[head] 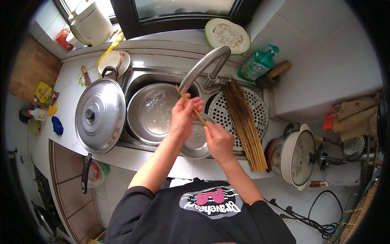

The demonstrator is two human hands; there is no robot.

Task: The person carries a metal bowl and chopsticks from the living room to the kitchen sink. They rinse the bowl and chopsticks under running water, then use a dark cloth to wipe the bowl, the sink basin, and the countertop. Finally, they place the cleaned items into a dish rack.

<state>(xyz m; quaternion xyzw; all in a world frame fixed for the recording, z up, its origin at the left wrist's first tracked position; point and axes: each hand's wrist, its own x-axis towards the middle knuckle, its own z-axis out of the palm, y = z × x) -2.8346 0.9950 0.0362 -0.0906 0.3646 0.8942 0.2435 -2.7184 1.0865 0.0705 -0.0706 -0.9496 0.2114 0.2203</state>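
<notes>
Thin wooden chopsticks [199, 117] slant between my two hands, just below the spout of the curved steel faucet [198, 71]. My left hand [185, 113] has them between thumb and fingers near the upper end. The lower end is gripped in my right hand [220, 138]. Beneath the left hand, a large steel basin [149, 114] sits in the sink [131, 76], its inside wet and shiny. A smaller clear or metal bowl [195, 141] lies under the hands, partly hidden by them. No running stream of water can be made out.
A bundled stick brush [243, 125] lies across a perforated steel tray [219, 106]. Left stands a pan with a metal lid [102, 116], its handle past the counter edge. Behind are a cut winter melon [228, 35] and a green pump bottle [257, 64]. A lidded pot [297, 157] stands right.
</notes>
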